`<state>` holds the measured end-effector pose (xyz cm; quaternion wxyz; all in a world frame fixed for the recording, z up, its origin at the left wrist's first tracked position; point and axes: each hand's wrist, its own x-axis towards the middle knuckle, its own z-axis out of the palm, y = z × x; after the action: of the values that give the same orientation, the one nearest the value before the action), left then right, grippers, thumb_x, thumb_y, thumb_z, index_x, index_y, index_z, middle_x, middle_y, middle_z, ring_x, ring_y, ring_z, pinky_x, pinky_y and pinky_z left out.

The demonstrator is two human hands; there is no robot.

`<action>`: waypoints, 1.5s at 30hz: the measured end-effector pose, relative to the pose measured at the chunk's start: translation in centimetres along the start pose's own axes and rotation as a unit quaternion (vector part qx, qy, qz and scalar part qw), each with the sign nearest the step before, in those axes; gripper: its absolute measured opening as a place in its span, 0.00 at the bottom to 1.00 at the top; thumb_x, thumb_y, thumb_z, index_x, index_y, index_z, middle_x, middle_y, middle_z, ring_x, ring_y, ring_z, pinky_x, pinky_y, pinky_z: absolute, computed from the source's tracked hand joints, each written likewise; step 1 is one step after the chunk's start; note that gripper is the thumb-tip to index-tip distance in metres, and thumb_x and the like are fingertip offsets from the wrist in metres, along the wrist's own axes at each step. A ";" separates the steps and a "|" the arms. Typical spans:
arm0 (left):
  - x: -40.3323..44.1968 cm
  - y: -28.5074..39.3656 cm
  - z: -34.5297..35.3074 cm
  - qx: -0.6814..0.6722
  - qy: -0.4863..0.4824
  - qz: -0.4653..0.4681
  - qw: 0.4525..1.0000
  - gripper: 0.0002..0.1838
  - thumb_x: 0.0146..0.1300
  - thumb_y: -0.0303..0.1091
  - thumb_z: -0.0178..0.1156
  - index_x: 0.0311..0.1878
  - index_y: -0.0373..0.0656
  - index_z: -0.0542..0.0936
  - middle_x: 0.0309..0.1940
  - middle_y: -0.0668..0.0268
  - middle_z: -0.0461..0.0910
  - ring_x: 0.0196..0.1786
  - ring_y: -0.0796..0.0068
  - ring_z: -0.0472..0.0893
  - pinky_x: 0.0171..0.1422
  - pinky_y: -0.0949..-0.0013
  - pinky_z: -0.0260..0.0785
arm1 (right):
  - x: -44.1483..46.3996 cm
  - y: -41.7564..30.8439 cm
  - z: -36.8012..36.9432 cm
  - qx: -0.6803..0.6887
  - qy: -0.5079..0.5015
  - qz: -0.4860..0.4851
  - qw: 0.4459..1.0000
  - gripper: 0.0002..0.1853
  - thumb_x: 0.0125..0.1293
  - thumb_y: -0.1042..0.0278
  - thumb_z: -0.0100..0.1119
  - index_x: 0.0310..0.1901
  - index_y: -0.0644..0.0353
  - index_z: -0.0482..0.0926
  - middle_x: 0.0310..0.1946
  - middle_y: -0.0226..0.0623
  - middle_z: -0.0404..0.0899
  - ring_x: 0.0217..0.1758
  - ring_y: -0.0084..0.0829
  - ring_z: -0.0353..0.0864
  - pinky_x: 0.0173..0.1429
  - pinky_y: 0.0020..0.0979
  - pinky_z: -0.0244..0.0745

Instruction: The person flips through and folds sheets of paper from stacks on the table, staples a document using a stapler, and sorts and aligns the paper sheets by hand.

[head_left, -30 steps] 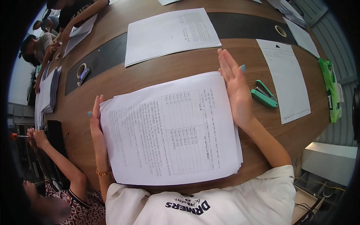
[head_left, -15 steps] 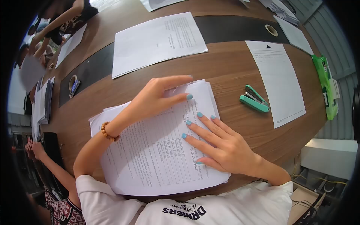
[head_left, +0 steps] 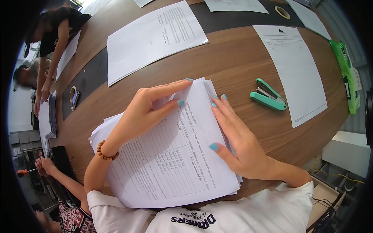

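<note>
A stack of printed paper (head_left: pixel 182 167) lies in front of me, its sheets slightly uneven at the edges. The top page carries text and a table. My left hand (head_left: pixel 145 110), with a wooden bead bracelet (head_left: pixel 107 151) at the wrist, rests along the far edge of the stack, thumb on the top page and apart from the fingers. At the right side, my right hand (head_left: pixel 244 147) has its fingers stretched along the edge and its thumb spread over the sheets. A green stapler (head_left: pixel 269 95) lies on the table to the right of the stack.
A single printed sheet (head_left: pixel 293 73) lies beyond the stapler, and other papers (head_left: pixel 155 42) lie farther back. Tape rolls (head_left: pixel 282 13) sit on the dark strip. A green package (head_left: pixel 347 77) is at the right edge. Other people (head_left: pixel 58 31) stand or sit at left.
My right hand has slid from the top page to the right edge of the stack. My left hand has shifted slightly left, and the view has tilted a little.
</note>
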<state>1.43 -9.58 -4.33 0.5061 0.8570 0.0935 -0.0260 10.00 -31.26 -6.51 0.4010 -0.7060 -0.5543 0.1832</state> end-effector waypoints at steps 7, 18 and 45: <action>0.0 0.1 0.1 0.053 0.003 0.047 0.997 0.24 0.53 0.21 0.53 0.56 0.44 0.70 0.53 0.57 0.71 0.48 0.68 0.76 0.50 0.72 0.68 | -0.6 -0.1 1.4 0.079 0.014 0.019 0.997 0.35 0.60 0.63 0.51 0.60 0.78 0.47 0.61 0.61 0.48 0.66 0.55 0.45 0.66 0.41 0.48; 0.1 -0.4 0.4 0.047 0.008 0.070 0.996 0.25 0.51 0.20 0.52 0.56 0.44 0.70 0.54 0.57 0.70 0.47 0.67 0.77 0.46 0.73 0.69 | -0.4 0.2 2.0 0.155 0.009 0.018 0.988 0.36 0.64 0.59 0.43 0.63 0.73 0.37 0.64 0.59 0.39 0.69 0.51 0.37 0.68 0.46 0.35; 0.7 -0.9 0.2 0.005 0.007 0.091 0.996 0.23 0.50 0.21 0.54 0.53 0.41 0.72 0.52 0.55 0.71 0.50 0.69 0.74 0.51 0.71 0.66 | 0.5 -0.2 1.2 0.219 0.035 0.067 0.973 0.33 0.61 0.69 0.47 0.63 0.71 0.43 0.64 0.52 0.47 0.68 0.43 0.46 0.69 0.40 0.36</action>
<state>1.92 -9.25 -5.30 0.5015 0.8646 0.0185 0.0252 9.19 -30.40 -6.97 0.5513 -0.6427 -0.4380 0.3020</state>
